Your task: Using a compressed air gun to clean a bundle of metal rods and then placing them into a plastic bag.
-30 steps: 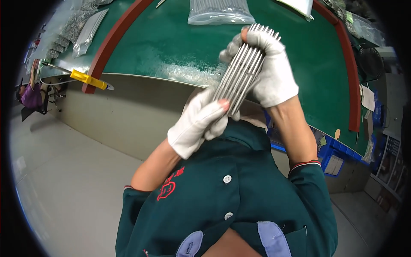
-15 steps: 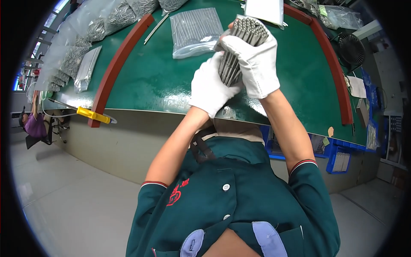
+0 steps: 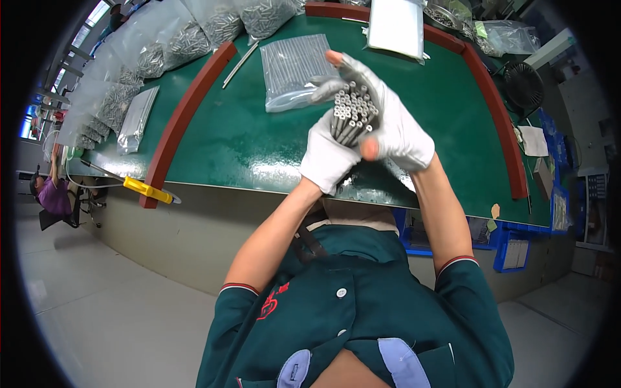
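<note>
Bundle of thin, silvery metal tubes [image 3: 354, 110]: held in the air over the green, glossy tabletop [image 3: 453, 142], end faces toward the camera. Left hand, white-gloved with bare thumb not visible [image 3: 326, 155], is wrapped round the bundle's lower part. Right hand, white glove with bare thumb tip and a bare fingertip [image 3: 396, 129], is spread, cupped along the bundle's right side; can't tell how firmly it touches.

Status, my read: tubes gathered into one bundle; ends uneven, not flush; bundle not set down.

Beyond-left of bundle: clear plastic bag of long grey rods [image 3: 294, 68], lying flat. Farther left: two loose slim metal rods [image 3: 239, 64], then a long reddish-brown bar [image 3: 187, 116].
</note>
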Demonstrator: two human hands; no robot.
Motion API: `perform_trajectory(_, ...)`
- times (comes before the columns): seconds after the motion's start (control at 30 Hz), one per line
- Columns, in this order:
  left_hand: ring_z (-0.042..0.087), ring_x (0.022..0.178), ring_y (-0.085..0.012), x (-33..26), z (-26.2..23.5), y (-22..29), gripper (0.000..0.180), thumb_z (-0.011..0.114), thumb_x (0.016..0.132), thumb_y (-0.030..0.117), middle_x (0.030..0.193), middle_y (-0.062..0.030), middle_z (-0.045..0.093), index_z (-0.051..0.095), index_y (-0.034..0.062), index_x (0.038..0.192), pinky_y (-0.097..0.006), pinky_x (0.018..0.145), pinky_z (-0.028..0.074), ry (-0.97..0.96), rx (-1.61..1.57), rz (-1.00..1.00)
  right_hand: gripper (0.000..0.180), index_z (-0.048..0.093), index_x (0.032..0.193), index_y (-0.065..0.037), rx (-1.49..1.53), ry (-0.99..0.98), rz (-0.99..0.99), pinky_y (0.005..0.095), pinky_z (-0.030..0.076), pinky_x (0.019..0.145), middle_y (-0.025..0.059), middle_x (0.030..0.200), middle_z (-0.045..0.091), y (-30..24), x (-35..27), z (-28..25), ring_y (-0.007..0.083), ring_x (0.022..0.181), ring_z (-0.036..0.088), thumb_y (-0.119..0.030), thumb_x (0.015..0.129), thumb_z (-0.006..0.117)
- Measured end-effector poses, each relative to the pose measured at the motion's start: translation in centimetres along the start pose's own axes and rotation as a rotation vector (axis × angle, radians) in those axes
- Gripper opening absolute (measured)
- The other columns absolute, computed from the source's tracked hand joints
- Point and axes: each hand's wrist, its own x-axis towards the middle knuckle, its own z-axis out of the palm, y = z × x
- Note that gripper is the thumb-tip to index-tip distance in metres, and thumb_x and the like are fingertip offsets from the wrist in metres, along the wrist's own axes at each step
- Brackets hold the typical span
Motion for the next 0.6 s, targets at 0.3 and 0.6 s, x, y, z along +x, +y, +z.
perform_trajectory(0.3, 0.057, 0.099, -0.0158, 0.1, -1.3, 0.1, 0.053, 0.065, 0.071, -0.001, 0.109, -0.0070, 0.057, 0.043, 0.0023, 0.119, -0.028, 0.085, 0.047, -0.085, 0.149, -0.123, 0.096, 0.035, 0.135, -0.002, -0.221, 0.045, 0.067, 0.0278, 0.039, 0.094, 0.0085, 0.108, 0.060, 0.4, -0.4, 1.2, 0.0139, 0.101, 0.054, -0.016, 0.054, 0.085)
perform_trajectory(0.6, 0.054, 0.105, -0.0183, 1.0, -1.5, -1.0, 0.039, 0.065, 0.074, 0.008, 0.109, -0.0063, 0.056, 0.050, 0.0039, 0.111, -0.032, 0.095, 0.039, -0.202, 0.737, 0.311, 0.045, 0.057, 0.101, -0.002, -0.385, 0.200, 0.039, 0.0238, 0.048, 0.076, 0.0048, 0.089, 0.063, 0.9, -0.6, 1.7, 0.0088, 0.081, 0.059, -0.006, 0.061, 0.078)
